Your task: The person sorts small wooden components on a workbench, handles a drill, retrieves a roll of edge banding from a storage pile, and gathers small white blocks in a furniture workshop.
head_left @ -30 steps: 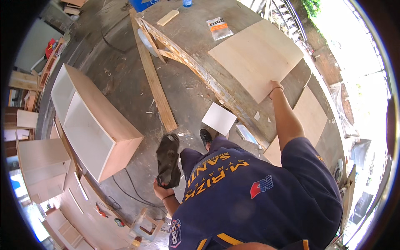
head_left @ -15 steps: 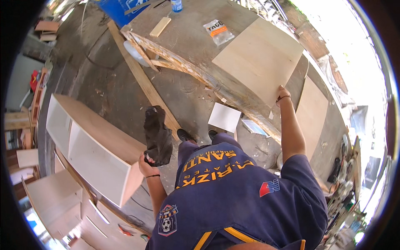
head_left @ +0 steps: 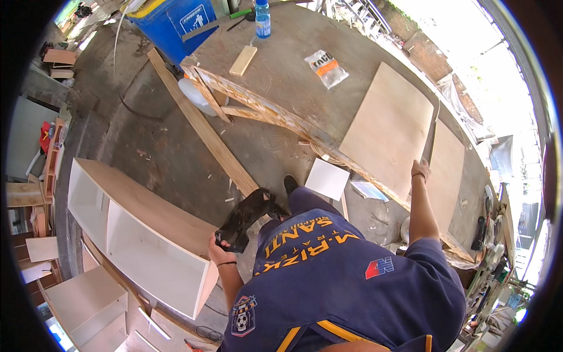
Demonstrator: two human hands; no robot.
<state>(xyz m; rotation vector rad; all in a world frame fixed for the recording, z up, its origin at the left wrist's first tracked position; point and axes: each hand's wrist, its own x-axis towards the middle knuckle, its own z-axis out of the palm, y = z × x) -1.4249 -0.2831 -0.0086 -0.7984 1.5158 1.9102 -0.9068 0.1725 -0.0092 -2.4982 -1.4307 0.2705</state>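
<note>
My left hand (head_left: 221, 250) is closed on a crumpled black plastic bag (head_left: 245, 216), which hangs limp beside my legs. At the right, my right hand (head_left: 420, 169) grips the right edge of a thin plywood panel (head_left: 390, 126), its fingers partly hidden. The panel lies flat on the worn worktable (head_left: 287, 64), its lower corner at the table's near edge. A second plywood panel (head_left: 448, 170) rests just right of it. Farther back on the tabletop lies a clear plastic packet (head_left: 326, 68) with an orange band.
A white open cabinet (head_left: 146, 246) lies on the floor at the left. One long timber plank (head_left: 202, 120) runs across the floor toward my feet. On the table are a blue bottle (head_left: 263, 22) and a small wood block (head_left: 243, 60). A blue bin (head_left: 170, 29) stands behind.
The gripped panel has turned and slid nearer and rightward, my right hand moving with it. The black bag has swung toward my legs. My view has shifted slightly.
</note>
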